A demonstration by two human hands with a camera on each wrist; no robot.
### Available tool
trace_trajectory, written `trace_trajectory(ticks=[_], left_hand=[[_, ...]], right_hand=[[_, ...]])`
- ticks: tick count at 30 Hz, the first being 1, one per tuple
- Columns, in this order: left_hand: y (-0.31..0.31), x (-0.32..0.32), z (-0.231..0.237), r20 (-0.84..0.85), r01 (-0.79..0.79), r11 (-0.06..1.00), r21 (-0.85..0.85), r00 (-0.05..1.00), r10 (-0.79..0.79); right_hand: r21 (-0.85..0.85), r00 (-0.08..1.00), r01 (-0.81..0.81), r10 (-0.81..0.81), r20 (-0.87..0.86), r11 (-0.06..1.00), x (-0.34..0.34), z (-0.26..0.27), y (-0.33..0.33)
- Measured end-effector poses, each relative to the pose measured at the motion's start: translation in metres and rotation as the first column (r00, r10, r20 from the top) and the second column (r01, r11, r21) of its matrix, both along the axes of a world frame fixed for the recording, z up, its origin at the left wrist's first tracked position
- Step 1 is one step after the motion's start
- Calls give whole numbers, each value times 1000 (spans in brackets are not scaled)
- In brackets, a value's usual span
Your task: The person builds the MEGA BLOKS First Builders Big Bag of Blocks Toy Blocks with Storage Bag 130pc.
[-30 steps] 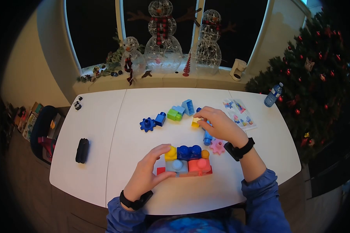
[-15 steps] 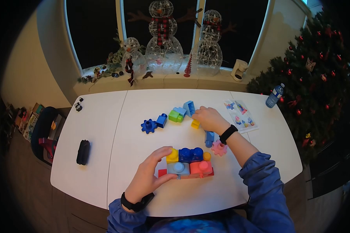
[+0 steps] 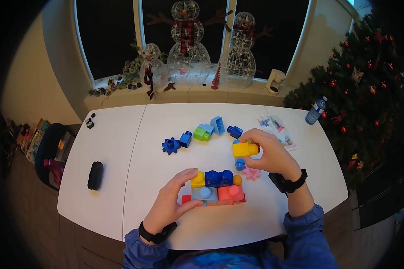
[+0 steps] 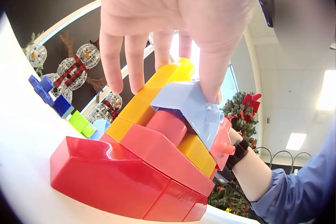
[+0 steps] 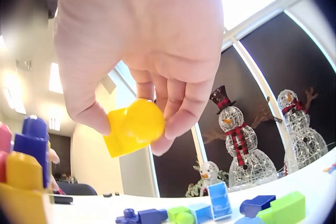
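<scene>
My left hand [image 3: 171, 196] grips the left end of a toy block structure [image 3: 232, 193] standing on the table. In the left wrist view its fingertips lie along a yellow block [image 4: 152, 88] and the thumb on a light blue piece [image 4: 191, 106]; the base is a red piece [image 4: 115, 179]. Between thumb and fingers of my right hand [image 3: 276, 154] is a loose yellow block [image 3: 244, 149], held above the table with its rounded knob to the right. A pink gear [image 3: 252, 173] and a blue block [image 3: 240, 165] lie below that hand.
Loose pieces lie behind the structure: a blue gear [image 3: 170, 145], a green block [image 3: 202, 134], a light blue block [image 3: 217, 125] and a dark blue block [image 3: 234, 131]. A picture sheet [image 3: 290, 142] and water bottle [image 3: 316, 110] are at right, a black case [image 3: 95, 175] at left.
My right hand reached to the far side of the loose pieces, picked up the yellow block and brought it back toward me. The left hand keeps its hold on the structure.
</scene>
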State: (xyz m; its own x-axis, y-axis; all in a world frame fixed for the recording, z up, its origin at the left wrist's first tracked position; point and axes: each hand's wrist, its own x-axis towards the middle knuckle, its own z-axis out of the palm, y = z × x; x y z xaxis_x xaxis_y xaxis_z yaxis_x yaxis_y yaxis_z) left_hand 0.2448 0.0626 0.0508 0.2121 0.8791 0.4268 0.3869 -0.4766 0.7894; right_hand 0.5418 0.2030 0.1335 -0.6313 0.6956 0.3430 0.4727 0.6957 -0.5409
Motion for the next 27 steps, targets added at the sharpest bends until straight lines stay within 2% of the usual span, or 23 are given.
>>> trace_trajectory(ticks=[2,6,9,12,15,18,21,24,27], left_hand=[[-1,0,0,-7,-8,1000,-9,1000,8],[-1,0,0,-25,-23,1000,-22,999,22],[-1,0,1,-34,-26,999,-19,999,26],[-1,0,0,-34,-28,999,-18,999,28],[-1,0,-1,-28,-27,1000,-9,999,27],[-1,1,0,-16,-25,1000,-7,1000,25],[-2,1,2,-5,-22,1000,-14,1000,22],[-1,0,-1,7,-8,1000,-4,1000,8],[-1,-1,3,-12,-10,1000,-17,1000,10]], right_hand=[[-8,1000,-26,26,7,1000,7,6,-14],[-135,968,-182,202,151,974,12,16,-29],[-206,944,-213,255,208,955,6,18,-35],[-175,936,-215,253,244,961,1,12,-38],[-198,949,-135,184,256,971,-3,1,-43],[-162,961,-91,129,243,983,-3,-5,-51],[-96,988,-47,60,140,994,-4,-18,-60],[62,998,-63,61,36,996,-5,-24,-67],[-42,993,55,-59,-107,998,-1,-29,-77]])
